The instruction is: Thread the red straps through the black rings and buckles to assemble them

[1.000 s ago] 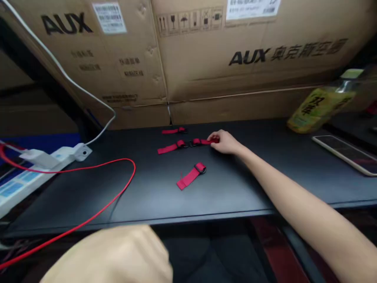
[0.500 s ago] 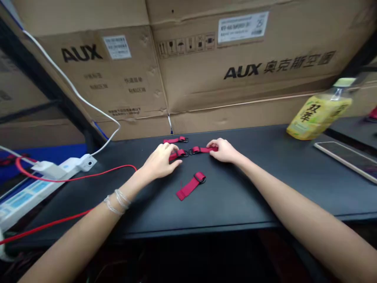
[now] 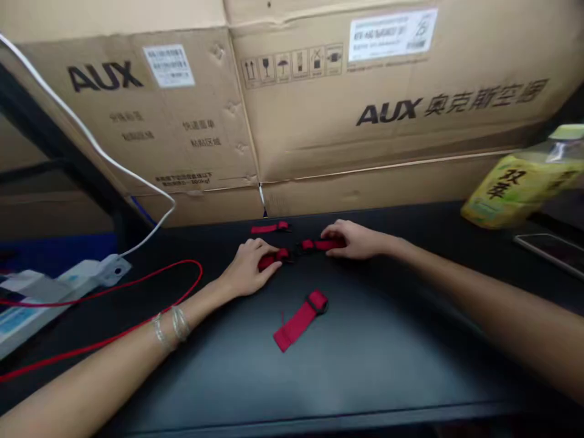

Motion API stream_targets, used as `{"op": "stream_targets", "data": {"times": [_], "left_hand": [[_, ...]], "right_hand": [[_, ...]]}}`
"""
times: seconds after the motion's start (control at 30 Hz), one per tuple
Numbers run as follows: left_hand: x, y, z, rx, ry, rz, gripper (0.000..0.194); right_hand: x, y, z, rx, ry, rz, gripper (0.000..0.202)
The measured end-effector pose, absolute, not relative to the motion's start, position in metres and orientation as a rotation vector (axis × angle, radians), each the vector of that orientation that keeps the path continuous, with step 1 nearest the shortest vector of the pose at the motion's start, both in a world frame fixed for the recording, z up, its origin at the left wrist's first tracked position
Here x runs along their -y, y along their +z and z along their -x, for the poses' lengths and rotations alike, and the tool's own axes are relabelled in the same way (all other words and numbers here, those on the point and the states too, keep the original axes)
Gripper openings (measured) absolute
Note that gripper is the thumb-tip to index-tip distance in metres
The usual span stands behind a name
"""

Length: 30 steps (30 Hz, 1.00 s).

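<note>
Several short red straps with black rings lie on the black table. My left hand (image 3: 253, 265) has its thumb and fingers closed round the left strap (image 3: 281, 255), whose ring end points right. My right hand (image 3: 349, 239) pinches the right strap (image 3: 319, 245), its ring facing the left strap's ring across a small gap. Behind them a third red strap (image 3: 267, 229) lies flat near the boxes. Nearer to me, a fourth red strap (image 3: 298, 322) rests diagonally, its ring at the upper right.
Large cardboard boxes (image 3: 310, 140) stand along the back of the table (image 3: 219, 377). At the right are a yellow-labelled bottle (image 3: 515, 182) and a phone (image 3: 552, 250). A power strip (image 3: 77, 283) with white and red cables (image 3: 182, 263) lies at the left.
The camera view has shifted closer and downward, so the table fills more of it. Both hands remain on the same two straps, which have hardly moved on the table.
</note>
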<state>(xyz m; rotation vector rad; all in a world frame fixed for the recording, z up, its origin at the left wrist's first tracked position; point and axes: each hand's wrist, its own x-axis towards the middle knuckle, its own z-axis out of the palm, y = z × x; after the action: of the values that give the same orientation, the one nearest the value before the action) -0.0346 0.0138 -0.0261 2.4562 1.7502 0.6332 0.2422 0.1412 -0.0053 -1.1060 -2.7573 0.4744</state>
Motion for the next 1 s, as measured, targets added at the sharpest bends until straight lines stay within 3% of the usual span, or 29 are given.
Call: {"op": "stream_targets", "data": {"times": [0.17, 1.0], "left_hand": [[-0.024, -0.030, 0.039, -1.714, 0.731, -2.318, 0.029], [-0.027, -0.023, 0.041, -1.735, 0.648, -2.192, 0.025]], "right_hand": [[-0.138, -0.012, -0.238, 2.763, 0.430, 1.006, 0.053], [-0.140, -0.038, -0.239, 2.590, 0.387, 0.913, 0.034]]}}
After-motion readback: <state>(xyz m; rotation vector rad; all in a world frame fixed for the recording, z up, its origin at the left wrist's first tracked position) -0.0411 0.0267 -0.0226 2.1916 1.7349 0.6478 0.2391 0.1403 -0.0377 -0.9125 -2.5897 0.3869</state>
